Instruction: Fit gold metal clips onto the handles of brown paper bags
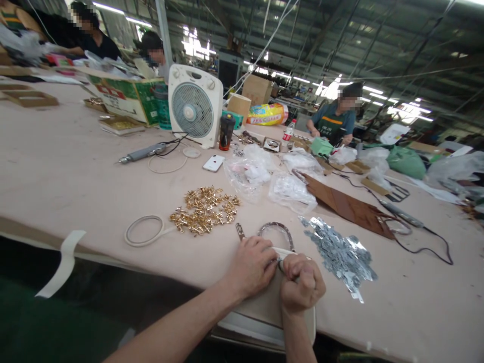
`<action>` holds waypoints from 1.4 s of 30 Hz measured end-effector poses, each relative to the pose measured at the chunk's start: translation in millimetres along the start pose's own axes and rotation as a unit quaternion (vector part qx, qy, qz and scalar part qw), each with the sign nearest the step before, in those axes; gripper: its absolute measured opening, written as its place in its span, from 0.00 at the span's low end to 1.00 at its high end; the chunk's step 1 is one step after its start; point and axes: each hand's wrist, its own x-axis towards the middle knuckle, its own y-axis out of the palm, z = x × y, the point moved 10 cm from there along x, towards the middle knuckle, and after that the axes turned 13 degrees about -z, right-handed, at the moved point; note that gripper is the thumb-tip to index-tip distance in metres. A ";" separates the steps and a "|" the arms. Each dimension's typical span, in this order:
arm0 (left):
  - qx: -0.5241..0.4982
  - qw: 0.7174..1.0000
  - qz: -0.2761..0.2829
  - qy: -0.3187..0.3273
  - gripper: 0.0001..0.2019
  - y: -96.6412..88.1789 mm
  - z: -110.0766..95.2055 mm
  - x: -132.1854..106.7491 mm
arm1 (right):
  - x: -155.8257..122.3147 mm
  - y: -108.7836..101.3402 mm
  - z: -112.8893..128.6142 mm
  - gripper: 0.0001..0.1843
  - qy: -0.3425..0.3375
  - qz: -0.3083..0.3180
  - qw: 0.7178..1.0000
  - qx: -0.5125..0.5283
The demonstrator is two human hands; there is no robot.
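Observation:
A cream handbag lies at the table's front edge, below both hands. Its round, dark handle stands up beyond the fingers, and a metal zip pull sticks out at its left end. My left hand grips the top edge of the bag with bent fingers. Close beside it, my right hand is closed in a fist at the same edge. Whatever the right fingers hold is hidden. Gold-coloured metal fittings lie heaped to the left, flat silver metal plates to the right.
A pale ring of tape lies left of the fittings. Farther back are an electric screwdriver, a phone, a box fan, plastic bags and a brown bag piece. Several people sit across the table.

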 end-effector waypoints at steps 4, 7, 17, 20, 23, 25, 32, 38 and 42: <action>-0.009 1.000 0.002 -0.004 0.07 0.4 0.4 0.1 | -0.2 3.2 -6.4 0.21 0.010 0.010 0.998 -0.056; -0.018 1.000 0.003 -0.005 0.05 1.5 0.6 0.0 | 3.0 4.9 -13.0 0.22 0.032 0.006 0.995 -0.091; -0.024 1.000 0.006 0.000 0.07 0.1 -0.3 -1.4 | 24.0 21.1 -39.0 0.26 0.067 0.060 0.958 -0.273; -0.030 1.000 -0.003 -0.007 0.13 -2.9 -0.1 -2.0 | 27.9 23.2 -45.8 0.26 0.107 0.085 0.958 -0.251; -0.020 1.000 -0.013 -0.008 0.19 -4.8 0.6 -3.3 | 36.2 14.7 -46.6 0.25 0.165 0.048 0.974 -0.150; -0.012 1.000 -0.011 -0.003 0.20 -4.3 0.5 -4.0 | 43.5 9.0 -47.9 0.23 0.196 0.014 0.976 -0.093; 0.002 1.000 -0.012 0.004 0.16 -3.1 0.1 -4.0 | 43.9 24.5 -82.4 0.24 0.304 0.035 0.948 -0.081; 0.009 1.000 -0.017 -0.005 0.14 -3.9 0.3 -3.4 | 39.6 33.0 -85.6 0.24 0.289 0.068 0.949 -0.102; 0.016 1.000 -0.014 -0.004 0.14 -5.3 -0.5 -2.5 | 34.0 39.7 -75.3 0.24 0.260 0.120 0.951 -0.113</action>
